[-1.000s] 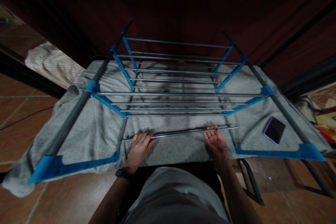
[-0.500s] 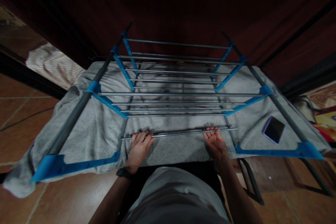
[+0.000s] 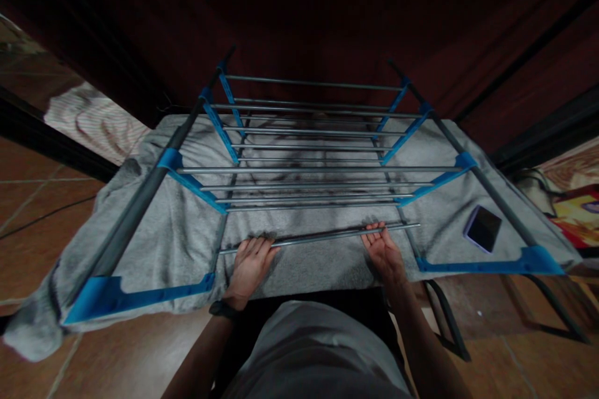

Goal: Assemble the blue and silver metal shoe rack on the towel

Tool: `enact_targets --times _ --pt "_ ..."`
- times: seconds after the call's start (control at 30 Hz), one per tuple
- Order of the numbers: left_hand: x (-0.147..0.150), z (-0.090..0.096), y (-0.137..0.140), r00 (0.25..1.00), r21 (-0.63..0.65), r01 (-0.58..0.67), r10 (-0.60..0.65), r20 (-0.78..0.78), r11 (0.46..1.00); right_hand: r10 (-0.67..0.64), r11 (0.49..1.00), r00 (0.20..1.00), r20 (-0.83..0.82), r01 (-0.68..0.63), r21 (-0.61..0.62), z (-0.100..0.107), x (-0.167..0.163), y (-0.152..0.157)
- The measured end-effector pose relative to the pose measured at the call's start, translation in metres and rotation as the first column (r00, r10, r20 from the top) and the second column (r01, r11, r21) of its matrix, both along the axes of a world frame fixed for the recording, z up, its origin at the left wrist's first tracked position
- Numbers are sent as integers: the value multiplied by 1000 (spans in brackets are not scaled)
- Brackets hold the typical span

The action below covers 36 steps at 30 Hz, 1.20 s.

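Note:
My left hand [image 3: 253, 264] grips a thin metal rod [image 3: 322, 237] near its left end, palm down. Palm up, my right hand [image 3: 382, 251] has its fingers closed round the same rod near the right end. The rod lies across the near part of a rack frame [image 3: 321, 169], slightly higher at the right, and both its ends are free of the blue brackets. Grey tubes form the rack's sides, and blue plastic brackets [image 3: 196, 190] carry several crosswise rods. The nearest blue brackets, one at left [image 3: 159, 294] and one at right [image 3: 486, 267], have no rod between them.
The rack lies on a grey blanket [image 3: 299, 271] over a low surface. A phone [image 3: 483, 228] rests on the blanket inside the right tube. A dark red curtain [image 3: 299, 19] hangs behind. Striped cloth [image 3: 96, 121] is at left, tiled floor [image 3: 37, 199] below.
The rod's right end has risen slightly and its left end has dropped a little, with both hands still holding it. The view has shifted slightly.

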<state>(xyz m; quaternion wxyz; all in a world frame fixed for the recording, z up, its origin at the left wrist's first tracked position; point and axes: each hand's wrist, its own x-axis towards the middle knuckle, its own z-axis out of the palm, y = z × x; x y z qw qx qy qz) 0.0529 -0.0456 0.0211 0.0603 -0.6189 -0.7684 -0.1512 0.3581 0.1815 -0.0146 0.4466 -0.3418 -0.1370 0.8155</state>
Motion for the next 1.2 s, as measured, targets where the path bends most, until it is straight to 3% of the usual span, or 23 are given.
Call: enact_targets --times 0.57,0.77,1.03,1.2 --pt "-7 -4 3 998 70 -20 24 -62 997 -22 999 1000 8 22 -31 9 -9 -3" --pt "-7 2 8 998 17 -27 29 -64 999 -34 995 997 -62 28 -101 7 -10 -2" --pt "-10 0 8 998 -17 -29 28 -48 999 25 999 997 -74 -28 -43 4 -12 1" --pt "-13 -2 7 999 -16 4 -5 -45 1000 -1 996 993 -116 -9 -87 10 -14 1"
